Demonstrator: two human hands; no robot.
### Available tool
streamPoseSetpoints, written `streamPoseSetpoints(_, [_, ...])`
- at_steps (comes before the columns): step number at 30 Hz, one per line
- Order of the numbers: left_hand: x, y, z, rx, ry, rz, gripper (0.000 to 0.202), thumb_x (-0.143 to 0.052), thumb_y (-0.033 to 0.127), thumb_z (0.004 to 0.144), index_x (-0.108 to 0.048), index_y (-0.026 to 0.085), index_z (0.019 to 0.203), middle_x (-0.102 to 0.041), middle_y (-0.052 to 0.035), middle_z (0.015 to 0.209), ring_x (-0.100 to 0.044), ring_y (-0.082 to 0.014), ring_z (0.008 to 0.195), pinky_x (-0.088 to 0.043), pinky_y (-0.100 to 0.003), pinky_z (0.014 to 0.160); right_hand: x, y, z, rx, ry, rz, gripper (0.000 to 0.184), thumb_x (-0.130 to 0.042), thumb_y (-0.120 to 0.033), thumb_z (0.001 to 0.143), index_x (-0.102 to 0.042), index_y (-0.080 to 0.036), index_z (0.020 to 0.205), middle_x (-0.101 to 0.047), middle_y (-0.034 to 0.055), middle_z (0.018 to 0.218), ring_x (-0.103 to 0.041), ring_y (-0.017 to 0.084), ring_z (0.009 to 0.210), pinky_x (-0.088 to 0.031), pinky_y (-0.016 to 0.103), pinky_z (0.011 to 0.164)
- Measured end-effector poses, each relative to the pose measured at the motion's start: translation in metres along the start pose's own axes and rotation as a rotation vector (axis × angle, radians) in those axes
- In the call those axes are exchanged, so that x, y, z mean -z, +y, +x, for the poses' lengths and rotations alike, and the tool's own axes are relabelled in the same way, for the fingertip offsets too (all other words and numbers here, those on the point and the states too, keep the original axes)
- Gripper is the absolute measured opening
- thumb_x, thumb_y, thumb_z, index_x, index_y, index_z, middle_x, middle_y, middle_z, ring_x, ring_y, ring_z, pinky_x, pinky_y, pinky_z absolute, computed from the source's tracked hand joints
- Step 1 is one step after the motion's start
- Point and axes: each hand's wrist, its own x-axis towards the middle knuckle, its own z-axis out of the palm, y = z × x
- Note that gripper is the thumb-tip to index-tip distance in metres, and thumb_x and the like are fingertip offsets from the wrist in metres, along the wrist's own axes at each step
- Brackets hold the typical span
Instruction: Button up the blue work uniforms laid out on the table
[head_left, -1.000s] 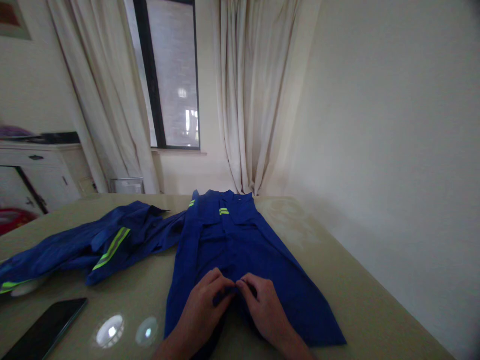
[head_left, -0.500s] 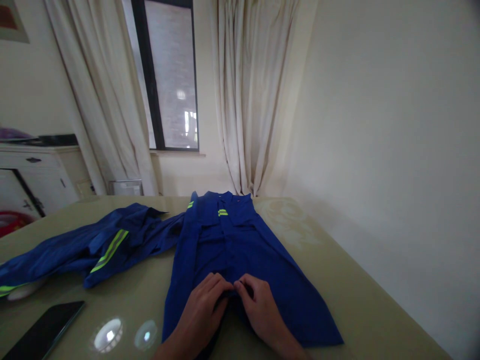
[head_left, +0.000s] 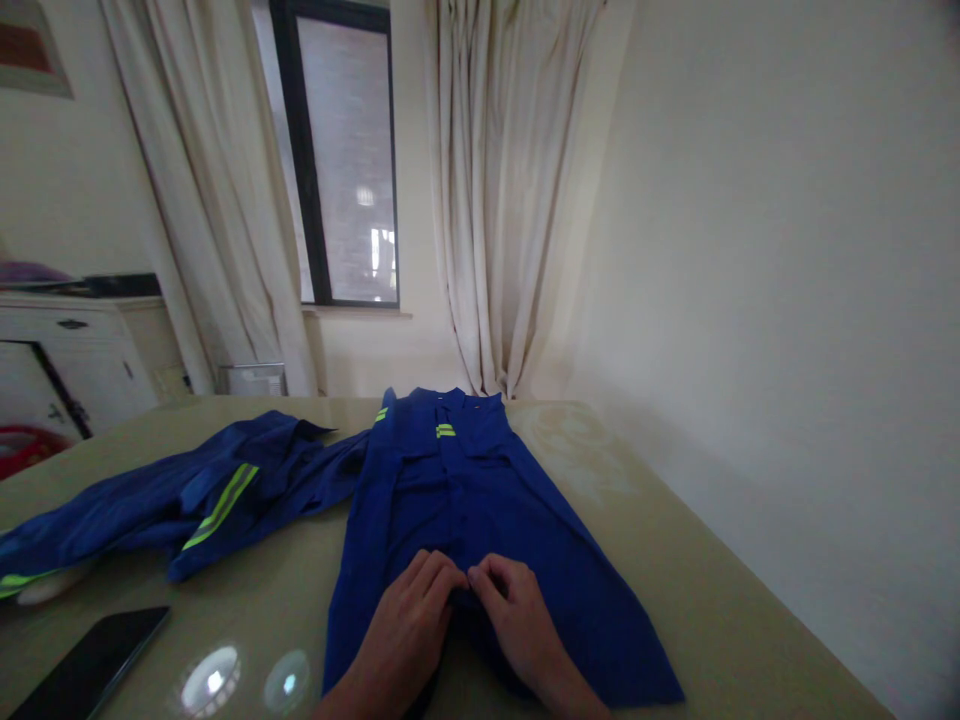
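Two hands working: left hand [head_left: 412, 625] curling over more than a second ago, its thumb showing less; right hand [head_left: 517, 615] hardly shifting. Both hands' fingers are grasping the near edge of one blue jacket [head_left: 487, 510]. One phone [head_left: 94, 660] is lying to the left. The jacket is stretching away along the worktop [head_left: 720, 620], one rumpled blue garment [head_left: 150, 510] lying beside it. Beyond, two curtains [head_left: 495, 200] are flanking one window [head_left: 349, 160].

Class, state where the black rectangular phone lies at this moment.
In the head view, the black rectangular phone lies at lower left on the glossy beige tabletop, nearer the camera than the crumpled blue fabric with yellow-green stripes.
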Motion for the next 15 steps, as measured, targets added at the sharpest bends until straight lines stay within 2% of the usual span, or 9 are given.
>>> streamPoseSetpoints(4, [-0.001,-0.004,-0.003,0.189,0.007,-0.111,0.032,-0.051,0.0,0.084,-0.063,0.024,0.1,-0.068,-0.0032,0.099,-0.063,-0.0218,0.094,-0.054,-0.036,0.086,0.007,-0.009,0.001,0.022,-0.064,0.121,0.04,-0.057,-0.053,0.095,-0.067,-0.019,0.077,-0.059,-0.0015,0.072,-0.052,0.016,0.072,-0.038,0.026,0.066])
streamPoseSetpoints(7, [-0.002,-0.007,-0.002,0.319,0.023,-0.186,0.026,-0.053,0.007,0.087,-0.065,0.026,0.101,-0.07,-0.0028,0.099,-0.065,-0.0221,0.096,-0.053,-0.037,0.089,0.01,-0.009,-0.001,0.045,-0.104,0.093,0.03,-0.07,-0.051,0.087,-0.071,-0.02,0.09,-0.064,-0.0008,0.081,-0.056,0.018,0.078,-0.042,0.026,0.071])
streamPoseSetpoints(9, [-0.002,-0.009,-0.002,0.392,0.027,-0.234,0.023,-0.054,0.011,0.089,-0.066,0.026,0.101,-0.071,-0.0028,0.098,-0.066,-0.0219,0.095,-0.052,-0.036,0.088,0.011,-0.002,-0.001,0.033,-0.077,0.064,0.028,-0.075,-0.046,0.082,-0.073,-0.021,0.094,-0.069,0.0012,0.089,-0.06,0.021,0.087,-0.045,0.029,0.079])
streamPoseSetpoints(12, [-0.004,-0.011,-0.001,0.448,0.02,-0.305,0.02,-0.055,0.015,0.089,-0.067,0.025,0.1,-0.072,-0.003,0.098,-0.067,-0.0216,0.093,-0.052,-0.035,0.086,0.009,0.012,-0.001,-0.059,-0.027,0.086,0.03,-0.075,-0.044,0.08,-0.076,-0.022,0.1,-0.073,0.0051,0.104,-0.063,0.026,0.103,-0.046,0.035,0.094])
streamPoseSetpoints(15, [-0.004,-0.01,0.001,0.447,0.033,-0.364,0.02,-0.054,0.014,0.088,-0.067,0.024,0.098,-0.072,-0.0034,0.097,-0.067,-0.0216,0.093,-0.053,-0.033,0.086,0.01,0.017,-0.001,-0.11,-0.015,0.082,0.035,-0.078,-0.04,0.075,-0.077,-0.022,0.105,-0.073,0.0066,0.111,-0.064,0.029,0.108,-0.047,0.037,0.098])
